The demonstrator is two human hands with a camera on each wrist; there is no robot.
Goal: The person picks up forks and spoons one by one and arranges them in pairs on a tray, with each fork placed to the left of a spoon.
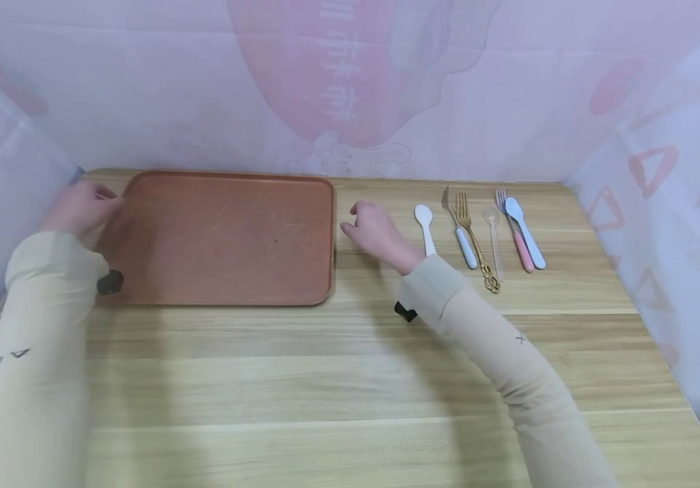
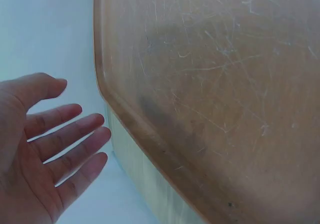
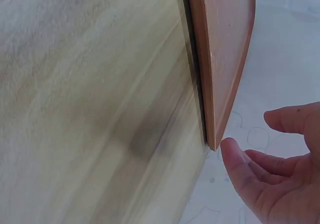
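Observation:
A brown rectangular tray (image 1: pixel 228 237) lies empty at the back left of the wooden table (image 1: pixel 325 379). My left hand (image 1: pixel 81 207) hovers just off the tray's left edge with fingers spread and holds nothing; the left wrist view shows the open palm (image 2: pixel 50 144) beside the tray's rim (image 2: pixel 130 119). Right of the tray, my right hand (image 1: pixel 374 230) is apart from its right edge, fingers relaxed and empty. In the right wrist view the right hand (image 3: pixel 280 179) sits near the tray's corner (image 3: pixel 215 134).
A row of cutlery lies at the back right: a white spoon (image 1: pixel 425 227), a blue-handled knife (image 1: pixel 458 227), a gold fork (image 1: pixel 474 240), a clear spoon (image 1: pixel 494 237), a pink-handled fork (image 1: pixel 514 234) and a pale blue spoon (image 1: pixel 525 230). Pink curtain walls enclose three sides.

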